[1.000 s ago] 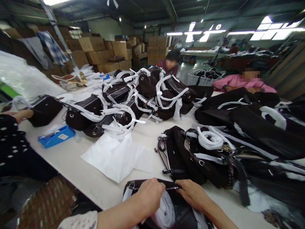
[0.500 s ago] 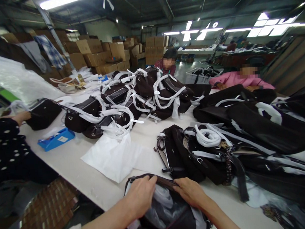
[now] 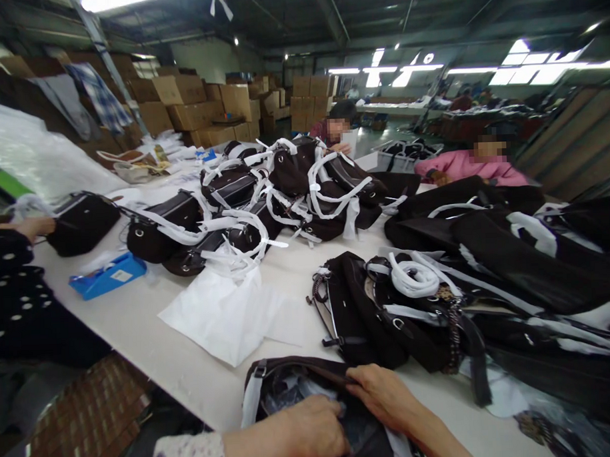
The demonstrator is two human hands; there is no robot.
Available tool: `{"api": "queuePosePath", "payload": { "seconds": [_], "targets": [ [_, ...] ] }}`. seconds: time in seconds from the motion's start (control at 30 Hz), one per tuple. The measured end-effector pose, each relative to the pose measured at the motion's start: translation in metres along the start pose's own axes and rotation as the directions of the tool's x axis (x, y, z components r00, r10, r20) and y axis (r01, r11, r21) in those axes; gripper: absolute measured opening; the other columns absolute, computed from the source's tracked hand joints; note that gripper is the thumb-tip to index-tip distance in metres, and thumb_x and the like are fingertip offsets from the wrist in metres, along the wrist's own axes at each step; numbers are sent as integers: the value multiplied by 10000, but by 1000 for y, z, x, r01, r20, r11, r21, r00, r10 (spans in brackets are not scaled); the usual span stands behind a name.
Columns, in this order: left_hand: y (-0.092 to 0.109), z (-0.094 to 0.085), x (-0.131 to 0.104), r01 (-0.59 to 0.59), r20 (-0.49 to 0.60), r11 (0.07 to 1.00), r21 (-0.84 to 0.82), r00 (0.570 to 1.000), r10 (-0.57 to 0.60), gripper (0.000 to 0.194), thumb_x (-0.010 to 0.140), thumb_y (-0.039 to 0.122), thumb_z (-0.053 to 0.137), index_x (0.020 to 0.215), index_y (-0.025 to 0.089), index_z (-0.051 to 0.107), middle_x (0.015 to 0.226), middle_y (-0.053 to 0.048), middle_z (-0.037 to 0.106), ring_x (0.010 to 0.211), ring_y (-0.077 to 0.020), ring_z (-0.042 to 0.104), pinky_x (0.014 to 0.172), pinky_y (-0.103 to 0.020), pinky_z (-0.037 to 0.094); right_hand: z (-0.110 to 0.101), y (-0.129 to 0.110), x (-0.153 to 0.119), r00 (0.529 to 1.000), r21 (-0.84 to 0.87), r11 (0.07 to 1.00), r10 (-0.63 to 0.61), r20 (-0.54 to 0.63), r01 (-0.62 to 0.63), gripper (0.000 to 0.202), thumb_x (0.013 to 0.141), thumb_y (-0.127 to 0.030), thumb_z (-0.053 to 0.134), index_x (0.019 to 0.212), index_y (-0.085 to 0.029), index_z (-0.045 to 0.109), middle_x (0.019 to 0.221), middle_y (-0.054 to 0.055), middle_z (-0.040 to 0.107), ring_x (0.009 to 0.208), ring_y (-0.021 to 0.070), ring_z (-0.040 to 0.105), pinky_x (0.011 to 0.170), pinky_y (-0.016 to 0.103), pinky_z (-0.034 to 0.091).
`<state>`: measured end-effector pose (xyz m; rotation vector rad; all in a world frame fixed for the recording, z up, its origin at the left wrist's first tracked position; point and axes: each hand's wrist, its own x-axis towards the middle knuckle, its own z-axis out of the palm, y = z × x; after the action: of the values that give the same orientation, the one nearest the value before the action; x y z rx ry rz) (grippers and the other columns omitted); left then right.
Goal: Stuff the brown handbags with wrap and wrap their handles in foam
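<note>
A dark brown handbag [image 3: 270, 380] lies open at the table's near edge, right under me. My left hand [image 3: 309, 435] is pushed down into its opening, fingers curled on the white paper stuffing inside. My right hand [image 3: 385, 393] grips the bag's far rim and holds the mouth apart. Just beyond it lie more dark bags [image 3: 368, 306] with white-wrapped straps.
A white sheet [image 3: 228, 311] lies on the white table [image 3: 138, 321]. A heap of wrapped bags [image 3: 283, 189] fills the middle, and black bags [image 3: 511, 261] lie at right. A blue box [image 3: 109, 275] and a person's polka-dot sleeve [image 3: 11, 279] are left. Two people sit across. Cartons are stacked behind.
My left hand has gone from the bag's rim down into the bag, pressing the white stuffing in. My right hand has stayed on the rim.
</note>
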<state>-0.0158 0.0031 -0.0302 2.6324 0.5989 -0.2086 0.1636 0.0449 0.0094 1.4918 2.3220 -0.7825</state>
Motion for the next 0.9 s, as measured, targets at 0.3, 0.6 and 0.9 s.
{"api": "queuePosePath", "payload": {
  "seconds": [0.3,0.6,0.9],
  "targets": [
    [15,-17,-31,246,64,969,-16,968,-244,223,962,299,548,954,145,709,853,-127,725,807,-270,683,638,-341,475,-3,2,-1,1000,98,995,-4,-9,5,255,955,-213,484,1003,-171,730,1024,134,756,1024,315,702,852,385,512],
    [-6,-14,-81,523,88,835,-171,853,-515,341,910,347,654,1205,177,642,1229,-156,666,1182,-349,598,1101,-535,379,-25,22,-50,997,274,959,65,44,-75,696,822,-299,554,1490,-141,434,1516,134,482,1373,273,477,1166,403,346],
    [-11,1,-53,574,-56,814,-84,813,-579,322,924,241,605,1230,143,594,1225,-183,631,1180,-365,566,1034,-563,416,36,25,-75,929,228,959,231,-291,-167,691,932,-468,454,1533,-141,356,1584,151,357,1419,339,406,1129,493,436]
  ]
}}
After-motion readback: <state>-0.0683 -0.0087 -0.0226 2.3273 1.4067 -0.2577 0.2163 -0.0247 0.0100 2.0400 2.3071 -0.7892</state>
